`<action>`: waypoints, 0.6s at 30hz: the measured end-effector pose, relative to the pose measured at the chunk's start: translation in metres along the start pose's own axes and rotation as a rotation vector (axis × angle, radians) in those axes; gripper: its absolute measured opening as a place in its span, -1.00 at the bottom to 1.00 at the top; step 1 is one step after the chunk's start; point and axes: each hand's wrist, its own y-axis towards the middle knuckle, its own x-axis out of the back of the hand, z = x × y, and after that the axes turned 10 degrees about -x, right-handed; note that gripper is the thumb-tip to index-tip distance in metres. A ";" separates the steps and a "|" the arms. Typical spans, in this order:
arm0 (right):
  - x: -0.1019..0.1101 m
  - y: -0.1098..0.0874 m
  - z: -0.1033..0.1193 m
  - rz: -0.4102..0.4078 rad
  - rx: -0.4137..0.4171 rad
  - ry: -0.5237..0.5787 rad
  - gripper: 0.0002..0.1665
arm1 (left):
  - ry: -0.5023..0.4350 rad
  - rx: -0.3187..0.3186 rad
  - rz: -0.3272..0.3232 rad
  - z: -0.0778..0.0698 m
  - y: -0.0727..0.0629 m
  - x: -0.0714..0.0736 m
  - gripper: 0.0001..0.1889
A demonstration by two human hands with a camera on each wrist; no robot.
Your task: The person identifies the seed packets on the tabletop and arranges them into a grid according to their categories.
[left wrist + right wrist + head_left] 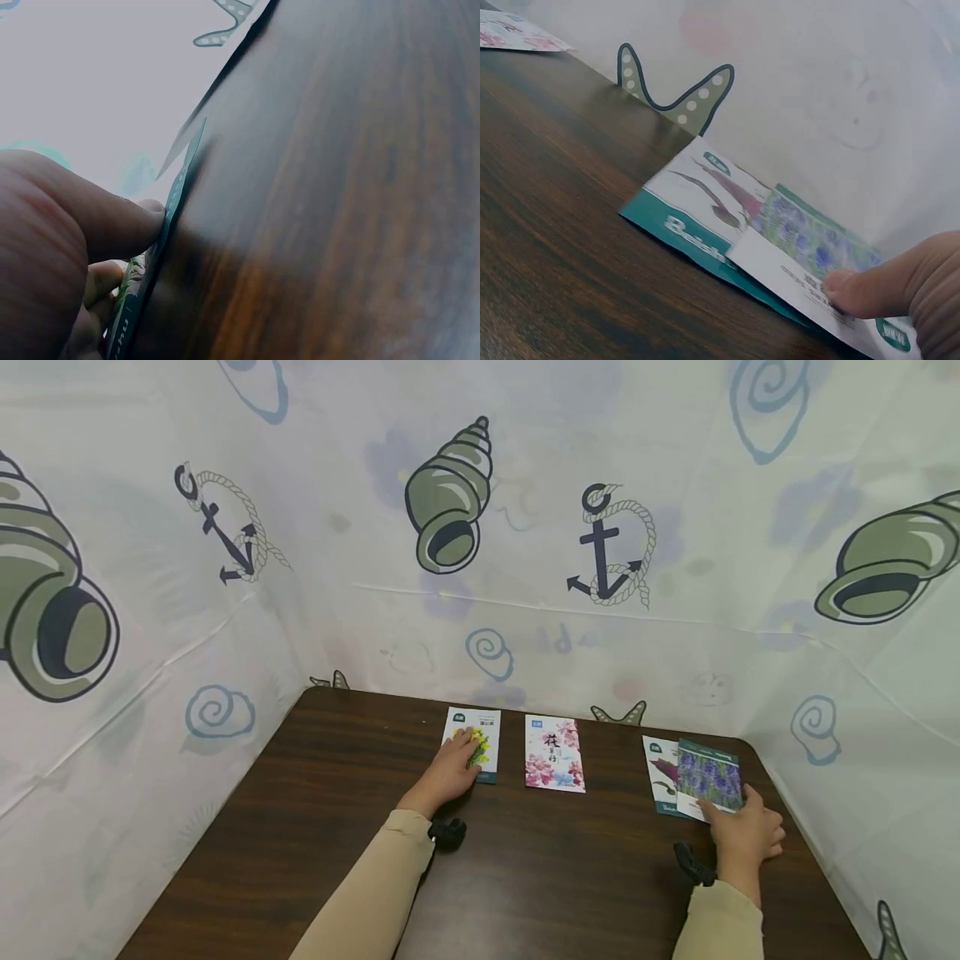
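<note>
Packet with yellow flowers (486,747) lies near the far edge of a dark table (540,860) under a person's left hand (447,774), thumb near its lower edge; whether the fingers pinch it or only rest there, one cannot tell. To the right, the right hand (744,835) pinches the packet with purple flowers (708,777) at its lower right corner, thumb on the face. That one overlaps the packet with a purple vegetable (662,777); between the hands lies the packet with pink blossoms (555,754), untouched. All look light, thin and bendable, probably smooth enough to slide and easy to crease, so an edge or corner seems the best hold.
</note>
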 end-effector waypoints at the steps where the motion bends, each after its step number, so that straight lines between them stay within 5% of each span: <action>1: -0.002 0.000 0.000 -0.022 0.008 0.036 0.06 | 0.002 0.001 0.002 0.000 -0.001 0.000 -0.35; 9: -0.011 0.000 -0.002 -0.155 0.120 0.320 -0.30 | -0.001 -0.008 0.008 0.001 -0.001 0.001 -0.35; 18: -0.005 -0.006 -0.002 0.028 0.044 0.731 -0.36 | -0.027 -0.009 -0.007 0.008 0.000 -0.005 -0.33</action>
